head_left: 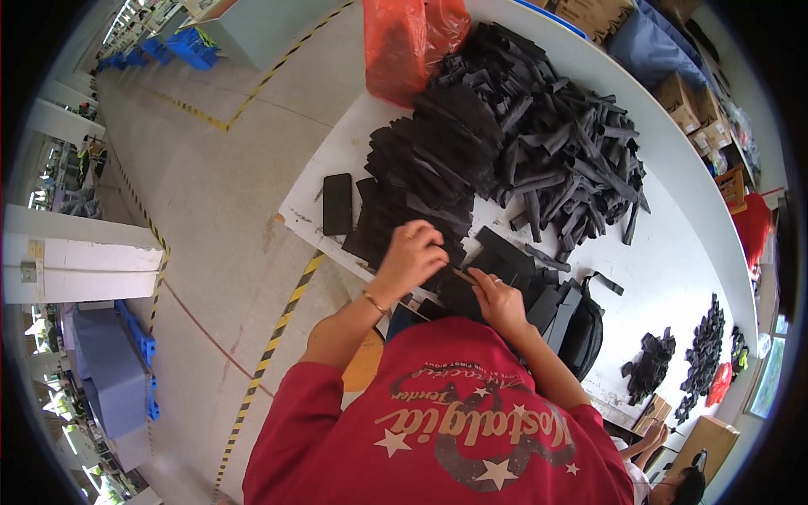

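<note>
My left hand is closed, its fingers curled together over the near end of a long row of overlapping black fabric pieces. Whatever its fingertips pinch is too small to make out. To its right, my right hand grips a thin tan stick, which points toward the left hand. Beneath both hands lies dark flat material, close to my body. Flat black strips sit just beyond the right hand. A black phone lies on the white table, left of the fabric row.
Loose black rolled strips form a large heap at the far right. A red plastic bag stands at the table's far end, and a black bag lies beside my right forearm. Another person's hand shows at lower right.
</note>
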Available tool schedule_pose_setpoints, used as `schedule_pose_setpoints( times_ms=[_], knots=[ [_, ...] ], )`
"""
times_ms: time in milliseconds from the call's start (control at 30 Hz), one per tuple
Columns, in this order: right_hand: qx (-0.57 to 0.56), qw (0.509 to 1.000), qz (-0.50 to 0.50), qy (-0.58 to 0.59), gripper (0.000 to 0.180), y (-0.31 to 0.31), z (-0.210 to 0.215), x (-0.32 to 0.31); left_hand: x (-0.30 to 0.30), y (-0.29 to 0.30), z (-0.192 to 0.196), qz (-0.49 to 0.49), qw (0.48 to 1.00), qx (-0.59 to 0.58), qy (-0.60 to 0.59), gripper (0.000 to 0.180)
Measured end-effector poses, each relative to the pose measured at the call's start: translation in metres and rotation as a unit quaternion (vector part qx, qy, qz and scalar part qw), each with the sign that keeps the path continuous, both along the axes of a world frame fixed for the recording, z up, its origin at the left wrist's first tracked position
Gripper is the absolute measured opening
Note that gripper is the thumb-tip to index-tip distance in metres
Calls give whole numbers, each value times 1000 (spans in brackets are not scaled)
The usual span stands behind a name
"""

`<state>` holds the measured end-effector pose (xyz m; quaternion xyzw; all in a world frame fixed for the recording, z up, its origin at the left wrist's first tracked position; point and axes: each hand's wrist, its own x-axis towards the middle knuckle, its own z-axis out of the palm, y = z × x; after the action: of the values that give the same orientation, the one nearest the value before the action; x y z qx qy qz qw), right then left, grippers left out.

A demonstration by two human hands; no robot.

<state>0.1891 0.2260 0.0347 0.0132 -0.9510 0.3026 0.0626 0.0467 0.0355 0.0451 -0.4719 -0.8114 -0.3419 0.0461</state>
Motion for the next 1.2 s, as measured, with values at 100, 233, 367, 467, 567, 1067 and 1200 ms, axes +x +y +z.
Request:
schedule_pose_setpoints(
  times_ms=[100, 233, 367, 467, 567, 1067, 1200],
  knots=[
    [-166, 984, -4, 65, 24, -12, -14, -17, 26, 18, 29, 56, 996, 64, 40, 21],
    [-388, 890, -76, -226, 26, -12, 3, -15, 18, 24, 18, 192, 724, 532, -395, 34],
    [-363, 913, -55, -178, 24, -31, -3, -14, 34, 33, -37, 95, 387, 577, -713, 23],
    [-236, 965, -102, -50, 24, -42, 7, -11, 31, 45, -33, 124, 384, 592, -698, 22],
    [-197, 974, -102, 38, 25, -43, -4, -1, 29, 51, -19, 154, 363, 599, -697, 23],
    [-292, 907, -46, -301, 17, 31, 61, 84, -21, 36, -6, 266, 465, 581, -613, 15],
    [-124, 968, -86, -199, 19, 47, 59, 99, -12, 62, -7, 239, 417, 578, -660, 16]
  ],
)
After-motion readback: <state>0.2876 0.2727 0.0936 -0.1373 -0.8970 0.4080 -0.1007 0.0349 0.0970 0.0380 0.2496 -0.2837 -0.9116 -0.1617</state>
